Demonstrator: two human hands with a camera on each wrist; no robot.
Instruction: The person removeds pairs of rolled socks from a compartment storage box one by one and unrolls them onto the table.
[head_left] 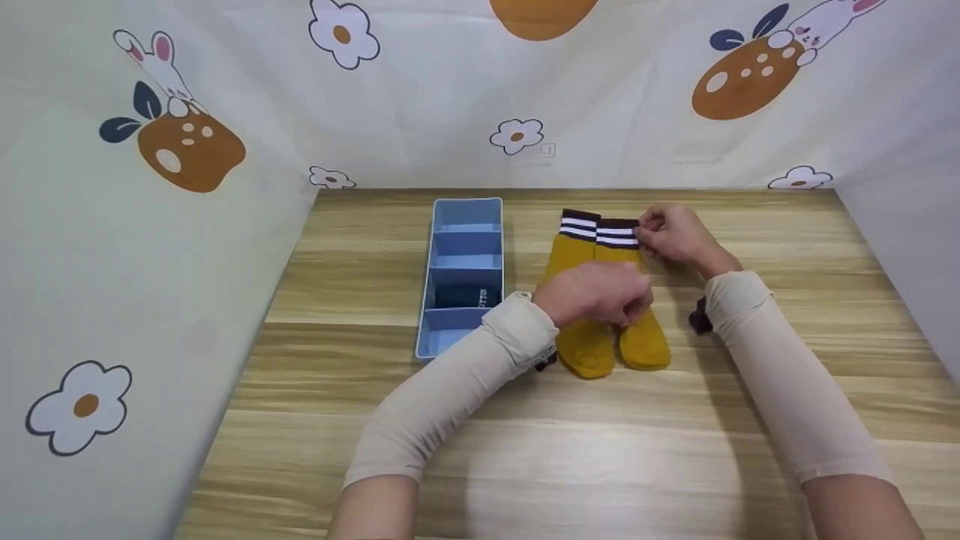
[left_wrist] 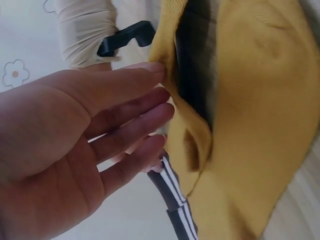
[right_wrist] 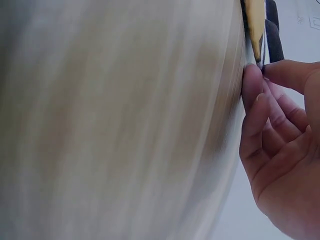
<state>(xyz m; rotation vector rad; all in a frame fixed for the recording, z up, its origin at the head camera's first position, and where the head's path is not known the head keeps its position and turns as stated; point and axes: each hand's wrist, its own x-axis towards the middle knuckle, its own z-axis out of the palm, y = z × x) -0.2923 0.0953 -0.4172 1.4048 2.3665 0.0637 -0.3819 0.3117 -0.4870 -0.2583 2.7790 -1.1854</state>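
Two mustard-yellow socks with dark cuffs and white stripes lie side by side on the wooden table, the left sock (head_left: 585,354) and the right sock (head_left: 646,349). My left hand (head_left: 600,291) reaches across both and pinches the right sock's outer edge between thumb and fingertips. In the left wrist view that yellow edge (left_wrist: 192,125) is lifted into a fold. My right hand (head_left: 679,236) pinches the outer corner of the right sock's cuff (head_left: 619,234). In the right wrist view, thumb and forefinger meet at the cuff, the other fingers curled.
Left of the socks stands a blue divided box (head_left: 430,251) with a row of compartments. One holds a dark folded item (head_left: 456,295) with white lettering. A patterned cloth (head_left: 420,112) walls in the table (head_left: 360,420) at the back and sides.
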